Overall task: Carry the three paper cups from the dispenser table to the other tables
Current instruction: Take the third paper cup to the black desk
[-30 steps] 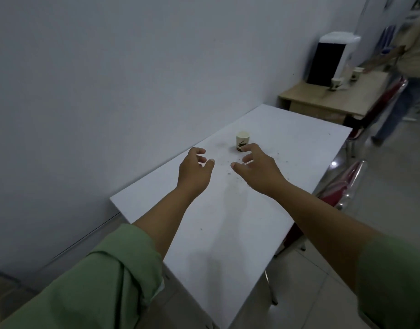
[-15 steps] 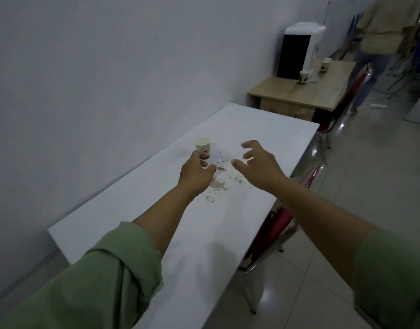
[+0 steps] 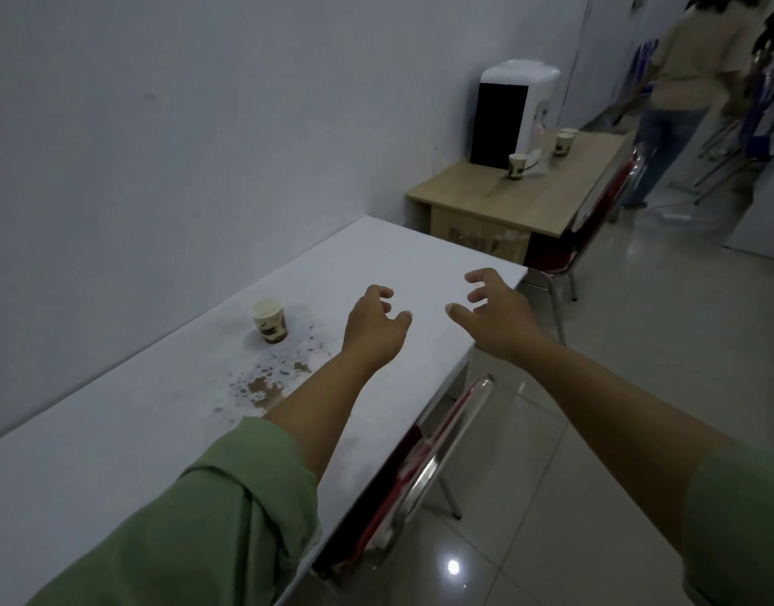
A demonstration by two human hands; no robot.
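Note:
One paper cup (image 3: pixel 269 319) stands upright on the white table (image 3: pixel 402 255), near the wall, with spilled drops around its base. My left hand (image 3: pixel 374 330) hovers to the right of it, fingers curled and apart, holding nothing. My right hand (image 3: pixel 492 317) floats over the table's right edge, also open and empty. Two more paper cups, one (image 3: pixel 517 165) nearer and one (image 3: pixel 565 141) farther, stand on the wooden dispenser table (image 3: pixel 485 199) beside the white water dispenser (image 3: pixel 510 109).
A brownish puddle (image 3: pixel 267 382) lies on the white table near my left forearm. Red chairs with chrome frames (image 3: pixel 433 457) are tucked along the tables' right side. A person (image 3: pixel 678 89) walks on the tiled floor at the far right.
My view has moved forward along the white table. The cup has slid left of both hands, and both hands are clear of it. The dispenser table looks closer.

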